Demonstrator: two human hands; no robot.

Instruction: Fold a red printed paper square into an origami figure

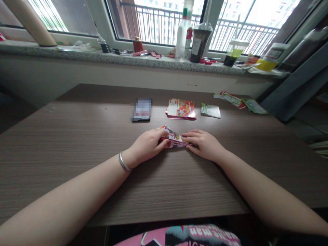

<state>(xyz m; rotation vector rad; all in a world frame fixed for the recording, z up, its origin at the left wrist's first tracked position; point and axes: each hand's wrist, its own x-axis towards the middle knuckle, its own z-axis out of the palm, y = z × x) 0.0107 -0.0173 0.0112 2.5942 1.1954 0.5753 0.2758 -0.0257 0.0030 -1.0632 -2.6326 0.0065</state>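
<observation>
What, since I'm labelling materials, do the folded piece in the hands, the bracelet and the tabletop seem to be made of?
Folded piece: probably printed paper or thin card, perhaps glossy; it shows creases and bright print.
Bracelet: likely smooth metal, given its silvery sheen.
Tabletop: wood or wood-look laminate, low sheen; the fine streaky grain fits both.

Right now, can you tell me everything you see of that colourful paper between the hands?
The colourful paper is thin and looks glossy, printed in red, white and purple with small patterns too blurred to read. It seems folded, with a crease running along it, and narrows towards the right. It lies low at the table, slightly raised in places. The left hand covers its left end; fingers of the right hand touch its narrow end.
</observation>
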